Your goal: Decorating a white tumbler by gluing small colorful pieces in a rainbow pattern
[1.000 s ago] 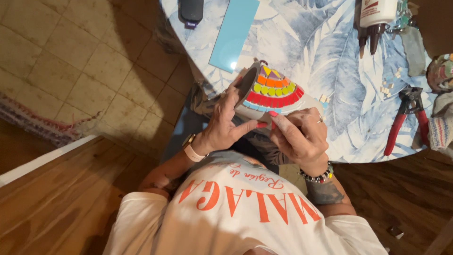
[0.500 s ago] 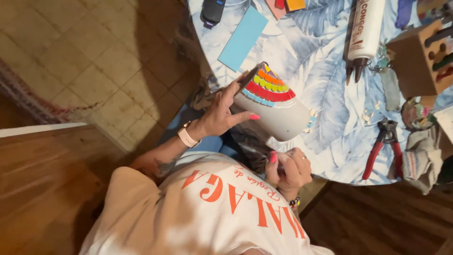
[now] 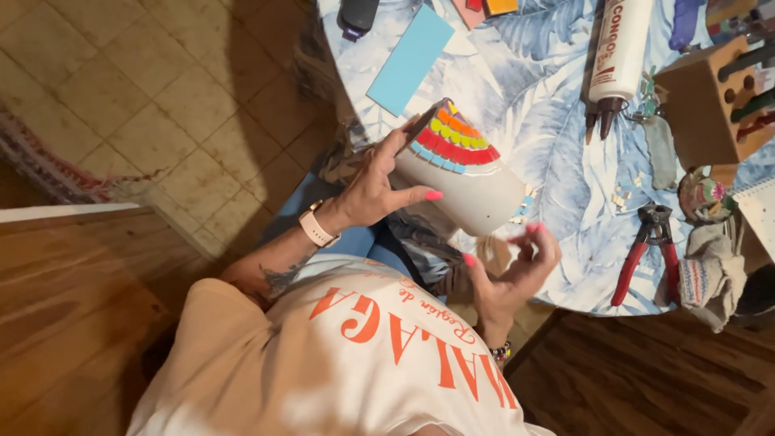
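White pot (image 3: pixel 472 190) tilted on its side over the near edge of the surface (image 3: pixel 557 153), banded around its rim with small mosaic tiles in arcs of orange, yellow, green, red and blue. Left hand (image 3: pixel 375 190) clasped on the pot's left side, fingers spread along the wall and thumb laid across it. Right hand (image 3: pixel 513 270) just below the pot, fingers loosely curled and open, holding nothing. Half a second back, right hand lower, at the lap; now raised close under the pot. Further off: flat light-blue rectangular tile (image 3: pixel 410 60) left; white glue tube (image 3: pixel 617 56) with red lettering and dark nozzle; red-handled nippers (image 3: pixel 646 250) right; wooden tool block (image 3: pixel 710 101) far right.
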